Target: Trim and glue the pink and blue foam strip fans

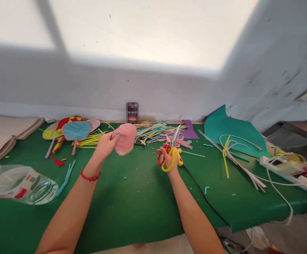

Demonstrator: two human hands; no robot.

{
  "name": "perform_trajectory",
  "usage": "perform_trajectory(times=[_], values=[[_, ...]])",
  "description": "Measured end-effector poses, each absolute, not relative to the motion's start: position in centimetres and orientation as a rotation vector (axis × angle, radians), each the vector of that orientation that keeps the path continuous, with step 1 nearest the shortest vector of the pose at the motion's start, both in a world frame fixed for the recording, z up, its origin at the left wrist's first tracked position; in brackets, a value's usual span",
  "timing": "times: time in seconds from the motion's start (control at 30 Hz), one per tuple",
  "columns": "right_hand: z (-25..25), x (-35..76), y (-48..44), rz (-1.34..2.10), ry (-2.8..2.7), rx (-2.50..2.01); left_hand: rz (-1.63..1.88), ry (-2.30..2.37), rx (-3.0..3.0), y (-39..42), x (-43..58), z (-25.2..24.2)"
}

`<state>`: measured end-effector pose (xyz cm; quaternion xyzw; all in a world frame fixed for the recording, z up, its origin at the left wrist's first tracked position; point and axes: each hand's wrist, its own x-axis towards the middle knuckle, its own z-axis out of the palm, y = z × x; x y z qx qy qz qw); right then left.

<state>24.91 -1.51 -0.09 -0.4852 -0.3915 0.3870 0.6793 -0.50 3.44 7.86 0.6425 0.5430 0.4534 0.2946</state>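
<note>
My left hand point(108, 144), with a red bracelet at the wrist, pinches the left edge of a pink rounded piece point(126, 138) above the green table. My right hand point(169, 160) is wrapped round scissors point(175, 137) with red and yellow handles, their blades pointing up and away. By its fingers is a yellow tool point(180, 157) with a black cord; how it is held is unclear. Behind both hands lies a pile of coloured strips point(153, 131). Left of my left hand are finished-looking round pieces, one with a blue face point(76, 131).
A clear bottle point(23, 183) lies at the left, near cardboard point(2, 132). A phone point(132, 112) leans on the wall. Teal sheet point(233, 132), pale strips point(245, 169), and a power strip point(288, 173) with cables occupy the right. A black cord crosses the table's front edge.
</note>
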Motion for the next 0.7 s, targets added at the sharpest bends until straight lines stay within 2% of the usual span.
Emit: perform_trajectory(times=[0.17, 0.3, 0.4, 0.53, 0.7], values=[[0.0, 24.8, -1.6, 0.862, -0.884, -1.087, 1.222, 1.163, 1.422, 3.4, -0.9, 7.9], [0.0, 24.8, -1.6, 0.854, -0.882, -1.097, 0.969, 0.908, 1.409, 2.7, -1.0, 8.1], [-0.2, 24.9, -1.5, 0.865, -0.864, -1.081, 0.892, 1.044, 1.593, 2.9, -0.7, 7.8], [-0.4, 25.1, -1.4, 0.9, -0.851, -1.048, 1.341, 1.615, 1.702, 4.2, -0.9, 7.1], [0.4, 25.3, -2.5, 1.099, -1.122, -1.133, 1.927, 1.457, 1.331, 5.1, -2.3, 7.2]])
